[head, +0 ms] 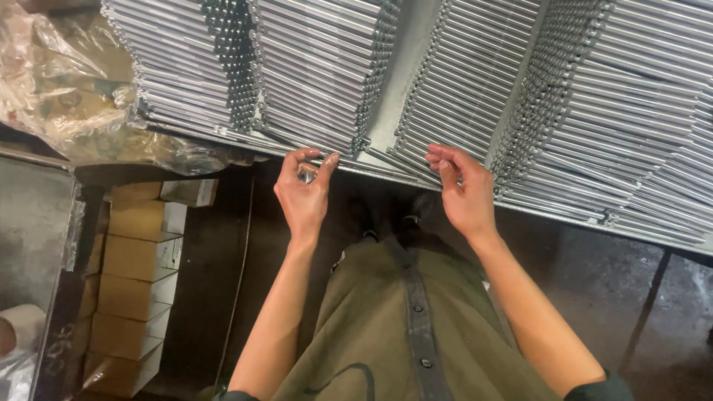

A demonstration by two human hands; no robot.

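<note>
Tabletop (pixel 691 241) carries banks of stacked steel rods (pixel 312 67) across the far side, ends lined at the near edge. Boxes (pixel 134 260) stacked on the floor, near left. My left hand (pixel 303 191) pinches a small metal piece (pixel 307 175) at the edge; right hand (pixel 462 189) has fingers curled on rod ends (pixel 427 172), just right. I'd keep wrists low, draw one rod straight, not disturb neighbours.

We observe silver-grey metal rods (pixel 312 67) in shiny ribbed rows on a grey metal table (pixel 390 96). Our garment (pixel 401 327) is olive green with a dark button strip. The stacked cardboard boxes (pixel 134 282) are tan; the plastic wrap (pixel 67 82) is clear.
</note>
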